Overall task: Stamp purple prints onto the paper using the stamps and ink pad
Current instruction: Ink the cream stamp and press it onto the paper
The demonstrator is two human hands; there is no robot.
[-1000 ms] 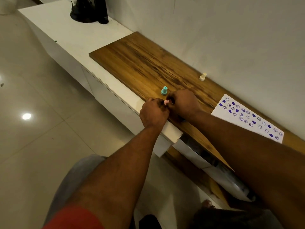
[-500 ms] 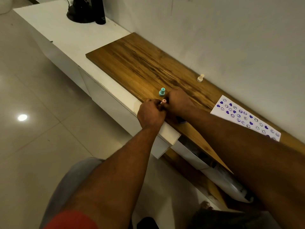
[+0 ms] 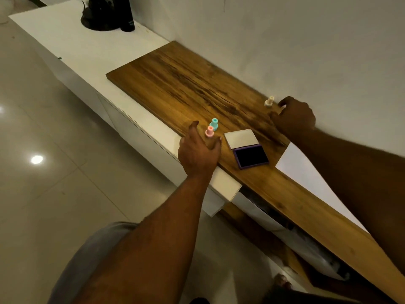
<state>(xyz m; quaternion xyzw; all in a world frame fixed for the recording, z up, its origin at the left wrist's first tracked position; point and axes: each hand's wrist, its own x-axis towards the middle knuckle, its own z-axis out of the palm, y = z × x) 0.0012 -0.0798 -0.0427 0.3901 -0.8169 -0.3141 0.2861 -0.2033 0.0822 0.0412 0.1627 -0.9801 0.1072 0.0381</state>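
Observation:
A pink stamp stands upright on the wooden board, with a teal stamp just behind it. My left hand hovers beside the pink stamp, fingers spread, holding nothing. To its right lies the ink pad, lid open, dark purple pad showing. A cream stamp stands near the wall. My right hand is just right of that stamp, fingers curled, apart from it. The white paper lies right of the ink pad, mostly hidden under my right forearm.
The board lies on a white cabinet along a white wall. A black object and a dark cylinder stand at the cabinet's far end. Tiled floor spreads to the left. An open drawer shows beneath the board.
Both hands were together over the pink stamp and ink pad. They have parted: the pink stamp now stands free, the ink pad lies open, and my right hand has reached to the cream stamp.

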